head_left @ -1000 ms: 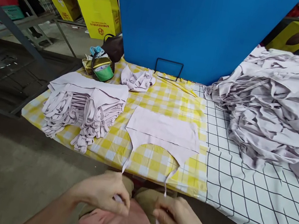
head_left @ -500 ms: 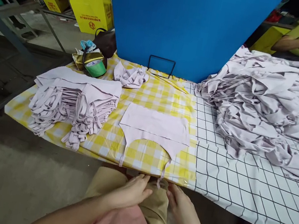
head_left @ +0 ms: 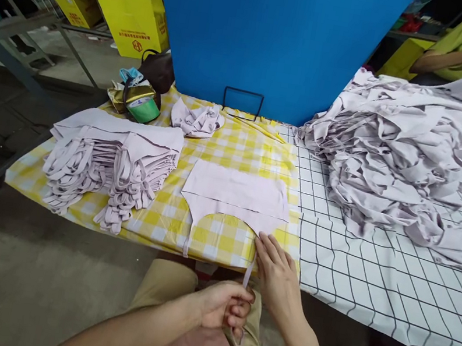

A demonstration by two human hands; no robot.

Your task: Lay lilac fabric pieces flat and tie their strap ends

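Note:
A pale lilac camisole top (head_left: 236, 192) lies flat on the yellow checked tablecloth (head_left: 238, 153), straps towards me. My left hand (head_left: 226, 307) is closed around its right-hand strap (head_left: 248, 273), just off the table edge above my lap. A loop of the strap hangs below the fingers. My right hand (head_left: 278, 272) lies with fingers stretched out at the corner where this strap meets the top; its thumb is hidden. The other strap lies loose on the cloth. Left of the top is a neat stack of similar tops (head_left: 112, 165), straps bunched towards the front.
A large heap of lilac fabric pieces (head_left: 397, 159) covers the right side on a white grid cloth (head_left: 342, 274). A blue panel (head_left: 258, 36) stands behind. A crumpled lilac piece (head_left: 196, 118), green tape roll (head_left: 143, 109) and dark bag (head_left: 157, 71) lie at the back. A co-worker's arm (head_left: 458, 57) holds fabric.
My left hand has closed on the right-hand strap, drawing it straighter. My right hand has moved up onto the top's lower right corner. The co-worker has lifted a fabric piece.

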